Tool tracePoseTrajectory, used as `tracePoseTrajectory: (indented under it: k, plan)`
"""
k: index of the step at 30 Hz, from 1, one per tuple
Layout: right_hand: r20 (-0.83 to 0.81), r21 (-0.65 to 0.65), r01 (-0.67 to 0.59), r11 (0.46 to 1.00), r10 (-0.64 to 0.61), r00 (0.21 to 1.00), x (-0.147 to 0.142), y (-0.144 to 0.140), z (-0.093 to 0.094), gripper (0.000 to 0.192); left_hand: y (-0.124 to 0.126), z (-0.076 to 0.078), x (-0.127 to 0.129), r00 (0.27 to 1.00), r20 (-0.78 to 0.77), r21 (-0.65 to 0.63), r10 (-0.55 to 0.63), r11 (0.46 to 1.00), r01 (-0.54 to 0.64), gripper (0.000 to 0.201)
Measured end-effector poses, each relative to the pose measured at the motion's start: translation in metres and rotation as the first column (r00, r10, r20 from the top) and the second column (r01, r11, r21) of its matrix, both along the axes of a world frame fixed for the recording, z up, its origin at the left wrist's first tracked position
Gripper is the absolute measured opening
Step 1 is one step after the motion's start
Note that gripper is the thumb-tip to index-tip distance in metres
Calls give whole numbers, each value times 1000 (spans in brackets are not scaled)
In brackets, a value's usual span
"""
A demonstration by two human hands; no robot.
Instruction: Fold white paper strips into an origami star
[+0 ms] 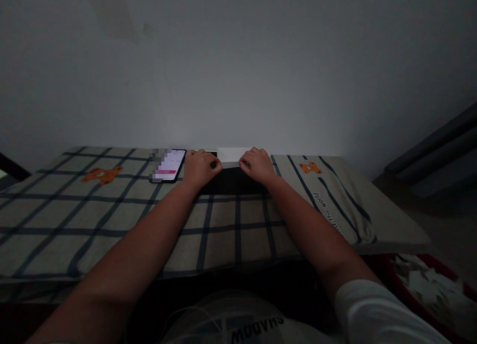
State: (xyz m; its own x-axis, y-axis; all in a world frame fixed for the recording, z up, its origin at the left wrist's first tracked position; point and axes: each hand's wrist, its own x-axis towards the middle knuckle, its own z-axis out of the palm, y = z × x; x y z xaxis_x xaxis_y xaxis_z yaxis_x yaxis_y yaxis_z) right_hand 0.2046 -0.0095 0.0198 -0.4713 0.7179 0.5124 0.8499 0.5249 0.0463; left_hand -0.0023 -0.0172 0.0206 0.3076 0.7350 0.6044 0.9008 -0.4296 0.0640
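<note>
Black flat rectangular sheet [233,181] lies at 12 o'clock on the checked cloth-covered worktop [112,219], white paper strip [233,154] at its far edge. Left hand [199,166] and right hand [257,165] curl closed, pinching that far edge; fold looks barely begun.

The room was dim, lit only faintly. A plain pale wall [238,60] filled the far half of the view, with a slightly darker patch [115,16] high on its left. In front of it stood a low surface covered by a beige cloth [67,219] with dark checked lines and small orange bear prints [101,174]. At the far right, dark slanted bars [436,152] leaned near the wall. A red bin [395,279] holding white scraps sat near right on the floor.
</note>
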Motion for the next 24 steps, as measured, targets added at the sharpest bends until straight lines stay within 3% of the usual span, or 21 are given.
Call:
tracePoseTrajectory:
  k: [8, 16, 20, 24]
  plan:
    - [-47, -1, 92, 996, -92, 995, 18, 9, -3, 21, 8, -1, -12, 995, 62, 33, 76, 996, -78, 20]
    - [48, -31, -8, 999, 10, 999, -5, 1, -5, 25, -5, -3, 7, 979, -70, 16, -193, 981, 195, 31]
    - [63, -22, -71, 997, 73, 995, -13, -2, -6, 28, -4, -6, 8, 970, -120, -50, -210, 977, 205, 26]
    - [30, -32, -46, 998, 47, 998, -6, 1, -6, 27, 0, -5, 2, 985, -82, -51, -149, 988, 145, 24]
